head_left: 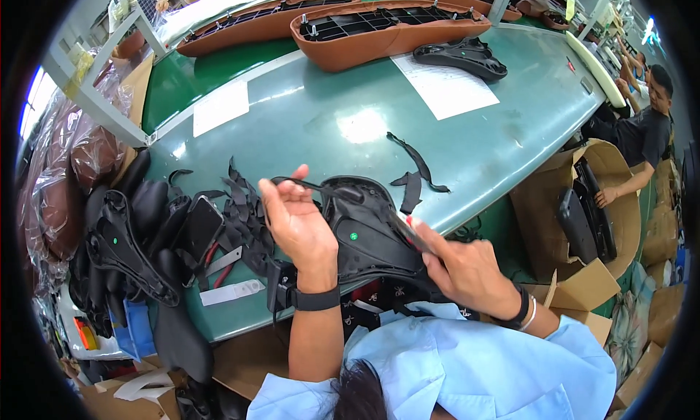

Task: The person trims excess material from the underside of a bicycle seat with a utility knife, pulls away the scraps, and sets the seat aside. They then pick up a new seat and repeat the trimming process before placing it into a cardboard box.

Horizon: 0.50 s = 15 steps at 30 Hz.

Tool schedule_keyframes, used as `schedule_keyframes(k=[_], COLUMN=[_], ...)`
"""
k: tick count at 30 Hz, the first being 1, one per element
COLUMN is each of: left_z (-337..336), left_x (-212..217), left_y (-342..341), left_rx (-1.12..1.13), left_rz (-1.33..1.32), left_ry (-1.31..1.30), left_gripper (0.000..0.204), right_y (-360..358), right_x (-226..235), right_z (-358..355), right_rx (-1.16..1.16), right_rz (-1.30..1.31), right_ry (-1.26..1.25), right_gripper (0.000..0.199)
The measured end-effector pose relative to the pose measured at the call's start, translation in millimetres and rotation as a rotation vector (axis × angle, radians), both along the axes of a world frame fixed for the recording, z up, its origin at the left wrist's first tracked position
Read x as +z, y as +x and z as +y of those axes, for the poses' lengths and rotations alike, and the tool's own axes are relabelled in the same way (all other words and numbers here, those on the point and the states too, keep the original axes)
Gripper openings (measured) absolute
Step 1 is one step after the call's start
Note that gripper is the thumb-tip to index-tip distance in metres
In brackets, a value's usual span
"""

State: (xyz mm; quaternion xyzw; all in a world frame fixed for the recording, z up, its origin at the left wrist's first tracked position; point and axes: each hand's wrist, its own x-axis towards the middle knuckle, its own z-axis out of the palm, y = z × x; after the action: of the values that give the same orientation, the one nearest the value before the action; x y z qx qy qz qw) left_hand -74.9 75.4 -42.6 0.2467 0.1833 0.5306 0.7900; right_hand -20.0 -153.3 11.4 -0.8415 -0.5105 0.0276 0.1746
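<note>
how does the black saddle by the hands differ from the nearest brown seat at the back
The black saddle is black with a green dot; the brown seat has brown sides. The brown seat is longer than the black saddle. The left hand and right hand are at the black saddle; none touches the brown seat. Both show black surfaces facing up.

- Saddle [379, 243]: black, a round green dot on it
- Strip [306, 184] at the saddle: black
- Held tool [410, 234]: grey, a touch of red
- Loose strips [413, 161]: black
- Tabletop [306, 132]: glossy blue-green
- Long seats [372, 55]: reddish brown, black grid pattern underneath
- Paper sheets [221, 108]: white
- Shirt [481, 354]: plain light blue
- Wristband [318, 300]: black
- Bracelet [530, 314]: white
- Bin [135, 332]: blue
</note>
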Motion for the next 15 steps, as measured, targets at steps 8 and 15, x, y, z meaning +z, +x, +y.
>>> schedule_keyframes(k=[8, 15], left_z=[4.0, -8.0], left_x=[0.2, 4.9], left_y=[-29.3, -51.7], left_rx=[-0.007, -0.416], left_rz=[0.766, 1.150], left_ry=[0.550, 0.877], left_gripper=[0.072, 0.050], right_y=[8.4, 37.1], right_x=[-15.8, -61.0], right_z=[-37.1, -75.3], right_rx=[-0.077, -0.679], right_rz=[0.317, 0.900], right_ry=[0.216, 0.853], right_gripper=[0.051, 0.028])
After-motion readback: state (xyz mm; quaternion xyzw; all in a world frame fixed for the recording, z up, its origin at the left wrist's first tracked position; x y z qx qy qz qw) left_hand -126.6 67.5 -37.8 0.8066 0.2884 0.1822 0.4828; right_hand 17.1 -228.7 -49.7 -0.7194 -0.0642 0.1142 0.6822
